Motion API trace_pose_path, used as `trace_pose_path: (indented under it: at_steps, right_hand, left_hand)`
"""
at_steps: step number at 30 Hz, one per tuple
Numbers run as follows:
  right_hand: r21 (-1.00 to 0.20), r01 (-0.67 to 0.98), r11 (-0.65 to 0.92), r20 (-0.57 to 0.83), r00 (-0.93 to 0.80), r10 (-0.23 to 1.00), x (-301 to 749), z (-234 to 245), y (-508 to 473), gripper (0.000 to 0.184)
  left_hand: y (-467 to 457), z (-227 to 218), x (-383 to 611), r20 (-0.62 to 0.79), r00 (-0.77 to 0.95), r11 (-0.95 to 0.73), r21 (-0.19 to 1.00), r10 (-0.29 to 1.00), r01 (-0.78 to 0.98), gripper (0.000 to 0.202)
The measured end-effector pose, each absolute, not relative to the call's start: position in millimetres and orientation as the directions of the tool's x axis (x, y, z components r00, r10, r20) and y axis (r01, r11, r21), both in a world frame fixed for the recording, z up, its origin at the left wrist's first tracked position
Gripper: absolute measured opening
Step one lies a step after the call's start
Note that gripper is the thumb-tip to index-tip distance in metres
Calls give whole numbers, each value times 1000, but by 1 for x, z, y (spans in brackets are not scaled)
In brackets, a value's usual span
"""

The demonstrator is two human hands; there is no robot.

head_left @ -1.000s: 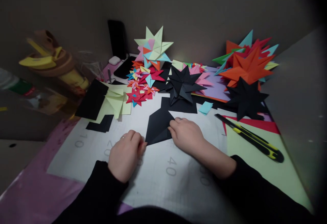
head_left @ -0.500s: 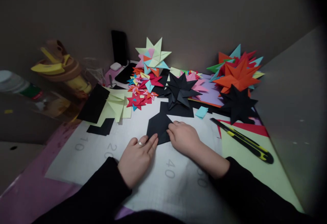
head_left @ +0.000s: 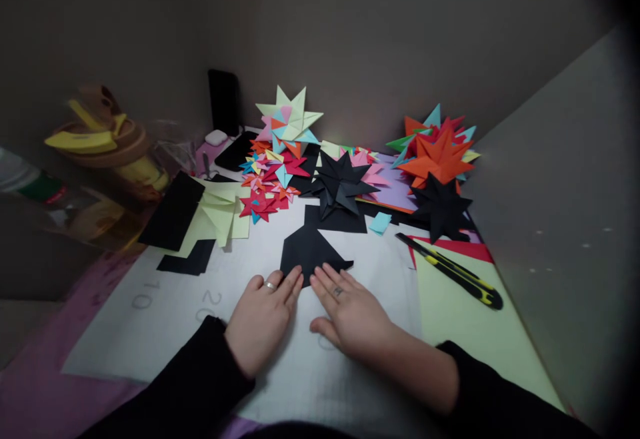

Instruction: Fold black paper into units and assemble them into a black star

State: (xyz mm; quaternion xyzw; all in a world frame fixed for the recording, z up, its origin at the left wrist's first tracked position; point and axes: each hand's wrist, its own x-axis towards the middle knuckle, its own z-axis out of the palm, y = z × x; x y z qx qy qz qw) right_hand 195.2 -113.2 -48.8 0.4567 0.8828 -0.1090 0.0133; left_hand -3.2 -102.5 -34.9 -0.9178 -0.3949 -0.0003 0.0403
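Observation:
A piece of black folding paper (head_left: 311, 252) lies on the white numbered sheet, its upper left corner cut slantwise by a fold and a small point sticking out at its right. My left hand (head_left: 265, 319), with a ring on one finger, rests its outstretched fingertips on the paper's lower left edge. On the lower right edge, the straight fingers of my right hand (head_left: 353, 305) lie flat, thumb held apart. Both hands are open. Behind the paper are a black square sheet (head_left: 356, 225) and a black folded paper star (head_left: 341, 185).
Right of my hands lies a yellow-black utility knife (head_left: 453, 272) on pale green paper (head_left: 465, 345). Colourful paper stars (head_left: 440, 149) stand at the back. Left are loose black sheets (head_left: 173, 212), a lidded cup (head_left: 110, 145) and a bottle (head_left: 40, 185). A phone (head_left: 223, 102) leans against the wall.
My right hand has let go of the paper's right edge, moved down and flattened onto the lower edge. A pointed flap now shows at right. The view has shifted slightly.

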Motion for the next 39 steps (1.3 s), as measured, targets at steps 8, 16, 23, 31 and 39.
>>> trace_pose_path:
  at_steps: [8, 16, 23, 31, 39]
  right_hand:
    - [-24, 959, 283, -131, -284, 950, 240, -33, -99, 48]
    - [-135, 869, 476, -88, -489, 868, 198, -31, -122, 57]
    - [-232, 822, 520, -141, -557, 818, 193, -39, -123, 66]
    - [-352, 665, 659, -158, -736, 659, 214, -24, -90, 56]
    - [-390, 603, 696, -149, -787, 599, 220, -26, -82, 57]
  left_hand:
    - [-101, -35, -3, 27, 685, -682, -81, 728, 727, 47]
    - [-102, -37, 1, 20, 612, -611, 100, 790, 785, 49]
    - [-79, -37, -27, 130, 413, -433, 294, 902, 852, 57]
    - [-51, -24, -33, 174, 720, -741, 141, 672, 657, 25]
    - [-60, -32, -38, 148, 305, -331, 593, 941, 734, 44]
